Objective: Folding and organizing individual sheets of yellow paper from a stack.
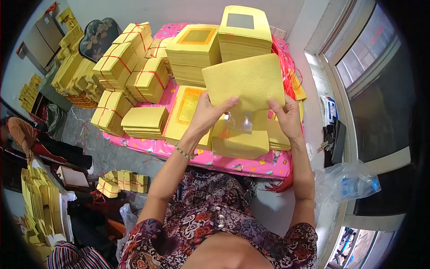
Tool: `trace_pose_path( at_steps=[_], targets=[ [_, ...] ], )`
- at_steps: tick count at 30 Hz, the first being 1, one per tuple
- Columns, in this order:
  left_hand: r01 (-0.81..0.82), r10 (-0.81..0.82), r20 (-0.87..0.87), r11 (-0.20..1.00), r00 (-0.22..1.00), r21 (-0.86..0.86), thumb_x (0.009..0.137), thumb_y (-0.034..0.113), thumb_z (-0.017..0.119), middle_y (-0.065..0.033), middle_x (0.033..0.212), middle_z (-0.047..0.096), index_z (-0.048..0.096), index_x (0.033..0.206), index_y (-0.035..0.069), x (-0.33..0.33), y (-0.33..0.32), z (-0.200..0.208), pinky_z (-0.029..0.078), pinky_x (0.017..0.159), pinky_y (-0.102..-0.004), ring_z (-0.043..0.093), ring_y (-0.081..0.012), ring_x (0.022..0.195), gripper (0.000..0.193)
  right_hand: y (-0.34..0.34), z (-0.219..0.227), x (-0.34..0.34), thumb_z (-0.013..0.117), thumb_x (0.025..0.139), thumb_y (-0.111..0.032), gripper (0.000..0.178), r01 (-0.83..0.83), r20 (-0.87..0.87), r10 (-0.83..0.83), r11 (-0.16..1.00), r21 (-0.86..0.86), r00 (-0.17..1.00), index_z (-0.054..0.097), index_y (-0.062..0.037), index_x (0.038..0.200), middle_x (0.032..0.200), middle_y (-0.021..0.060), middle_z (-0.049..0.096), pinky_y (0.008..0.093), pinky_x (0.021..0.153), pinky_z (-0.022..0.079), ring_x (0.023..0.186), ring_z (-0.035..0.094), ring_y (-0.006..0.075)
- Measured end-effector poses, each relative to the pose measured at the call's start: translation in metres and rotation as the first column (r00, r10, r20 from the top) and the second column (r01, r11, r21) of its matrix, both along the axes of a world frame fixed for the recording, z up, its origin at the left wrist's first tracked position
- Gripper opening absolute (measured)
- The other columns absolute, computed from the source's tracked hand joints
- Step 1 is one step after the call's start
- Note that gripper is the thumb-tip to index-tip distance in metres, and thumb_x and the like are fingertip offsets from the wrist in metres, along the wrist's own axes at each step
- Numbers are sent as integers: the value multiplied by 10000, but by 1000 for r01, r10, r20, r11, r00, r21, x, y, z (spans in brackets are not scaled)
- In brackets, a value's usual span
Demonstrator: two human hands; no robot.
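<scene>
Between both hands I hold up yellow paper sheets (pixel 244 80), tilted above the table. My left hand (pixel 209 113) grips the lower left part with its thumb on the front. At the lower right corner my right hand (pixel 286 114) pinches them the same way. How many sheets there are I cannot tell. Right below lies a yellow paper stack (pixel 240 145) with a shiny clear patch on top. Left of it rests a paper stack with an orange-bordered gold square (pixel 190 107). Behind stand a tall stack with a silver square (pixel 244 27) and one with a gold square (pixel 192 49).
Bundles tied with red string (pixel 114 67) fill the left of the pink-covered table (pixel 139 145). Red strips (pixel 282 54) hang along its right side. A clear plastic bag (pixel 347 181) lies by the window. Another person (pixel 27 136) is at the far left, near more yellow paper (pixel 42 188).
</scene>
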State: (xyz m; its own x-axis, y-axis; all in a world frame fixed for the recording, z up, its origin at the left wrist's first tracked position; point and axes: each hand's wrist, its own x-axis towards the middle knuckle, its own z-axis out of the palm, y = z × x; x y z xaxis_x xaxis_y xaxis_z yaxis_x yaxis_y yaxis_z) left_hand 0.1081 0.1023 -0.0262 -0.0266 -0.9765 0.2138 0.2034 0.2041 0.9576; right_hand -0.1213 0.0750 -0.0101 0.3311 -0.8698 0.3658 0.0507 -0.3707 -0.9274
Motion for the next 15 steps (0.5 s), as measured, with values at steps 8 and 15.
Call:
trace_pose_path(
  at_steps=[8,15],
  targets=[
    [79,-79,14,996,997,32,826,209,710,-53,891,667,634,1019,-12,0,12,7,489,696,-268,606,-102,810,303,2,1,-6,688,829,-99,219,-127,-180,136,990,59,974,664,6,1019,934,49,690,262,761,498,838,616,91],
    [-19,19,130,1000,991,2,837,178,698,-58,872,670,633,1001,-26,-1,16,1,499,680,-263,613,-107,792,270,9,14,-2,716,802,-103,194,-74,-273,50,994,-77,961,684,2,962,912,53,694,255,746,490,816,619,90]
  ],
)
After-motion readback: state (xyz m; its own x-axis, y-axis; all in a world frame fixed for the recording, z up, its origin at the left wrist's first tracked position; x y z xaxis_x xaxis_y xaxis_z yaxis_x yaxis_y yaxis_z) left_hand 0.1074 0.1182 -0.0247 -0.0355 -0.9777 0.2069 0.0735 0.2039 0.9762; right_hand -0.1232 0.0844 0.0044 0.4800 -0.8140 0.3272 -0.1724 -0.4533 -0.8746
